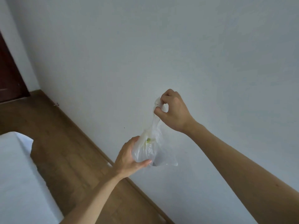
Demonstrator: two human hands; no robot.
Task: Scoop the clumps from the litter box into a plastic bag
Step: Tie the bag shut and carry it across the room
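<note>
A thin clear plastic bag point(155, 147) hangs in the air in front of a pale wall. My right hand point(173, 110) pinches the bag's gathered top, which is twisted into a narrow neck. My left hand point(129, 157) cups the bag's lower part from the left, fingers wrapped under it. A small greenish bit point(148, 140) shows inside the bag. The litter box and any scoop are out of view.
A plain pale wall point(178, 46) fills most of the view. A wooden floor point(64, 143) runs along its base. A white bed or covered surface point(17, 175) sits at lower left, and a dark brown door point(9, 75) stands at far left.
</note>
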